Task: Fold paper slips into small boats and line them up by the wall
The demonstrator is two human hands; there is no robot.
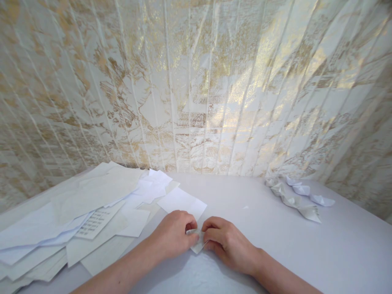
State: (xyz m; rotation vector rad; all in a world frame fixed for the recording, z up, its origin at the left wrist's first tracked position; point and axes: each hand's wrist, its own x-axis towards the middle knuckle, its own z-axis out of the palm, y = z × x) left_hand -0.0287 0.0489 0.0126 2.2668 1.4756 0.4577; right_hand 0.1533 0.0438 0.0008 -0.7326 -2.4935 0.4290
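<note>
Between my two hands is a small folded piece of paper [197, 244], off-white, with a pointed lower corner. My left hand [177, 234] pinches its left side, thumb in front and fingers curled behind. On the right side, my right hand [226, 241] grips the paper with bent fingers. Parts of the folds are hidden by the fingertips. Just behind my left hand lies a white square sheet [183, 203], flat on the table.
A wide pile of loose papers [101, 188] covers the left of the white table [239, 204]; one sheet bears printed text [93, 224]. Several small folded paper boats [301, 190] sit in rows at the back right. A tiny paper scrap [245, 207] lies mid-table. A gold-patterned curtain [190, 90] hangs behind.
</note>
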